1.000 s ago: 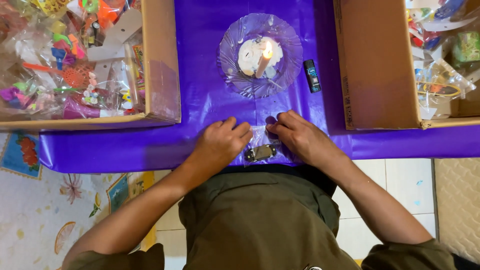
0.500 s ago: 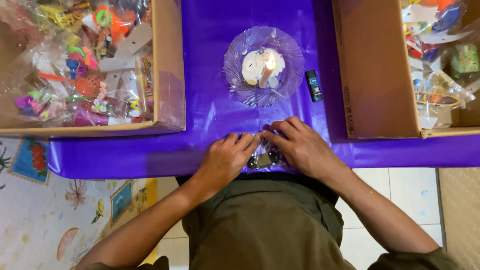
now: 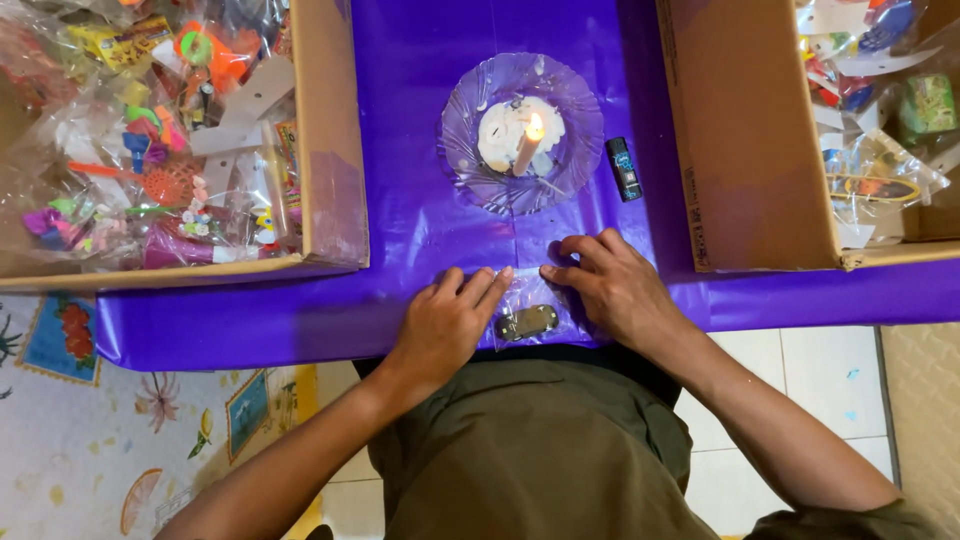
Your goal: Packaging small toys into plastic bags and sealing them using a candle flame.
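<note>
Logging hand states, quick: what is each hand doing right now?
Left hand: open, flat, pressing the clear plastic bag on the purple table.
Right hand: fingers curled, pinching the bag's top edge.

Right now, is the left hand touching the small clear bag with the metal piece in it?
Touching. The head view shows the left hand lying flat with its fingertips on the clear bag, while the right hand pinches its top edge.
</note>
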